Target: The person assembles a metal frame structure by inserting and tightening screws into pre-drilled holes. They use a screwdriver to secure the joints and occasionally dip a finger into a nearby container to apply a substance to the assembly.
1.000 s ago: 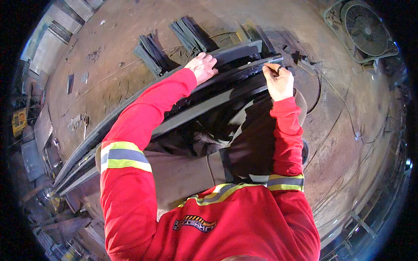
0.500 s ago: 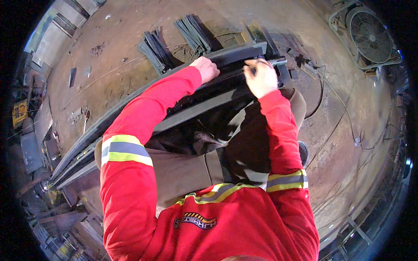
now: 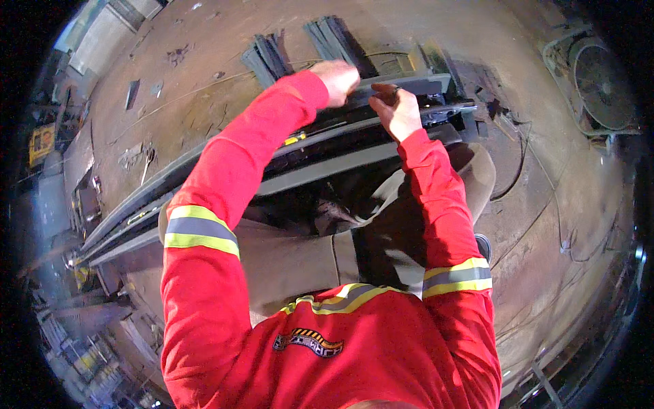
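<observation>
Long dark metal bars (image 3: pixel 320 172) lie side by side just in front of the person's legs (image 3: pixel 289 249), running from far left to upper right. The left hand (image 3: pixel 337 80) is at the farther bar; blur hides whether it grips or touches anything. The right hand (image 3: pixel 396 112) is beside it with bent fingers, and I cannot tell whether something small sits between them. Bare fingers could be nipped if neighbouring bars slid together, or scraped on a rough edge; a bar knocked off balance could roll against the legs. Beneath is a brown, stained floor (image 3: pixel 225 41) scattered with scraps. Two bundles of dark strips (image 3: pixel 264 60) lie beyond the bars, a large round fan (image 3: pixel 603 85) stands at right, and a yellow box (image 3: pixel 42 144) sits amid clutter at left.
</observation>
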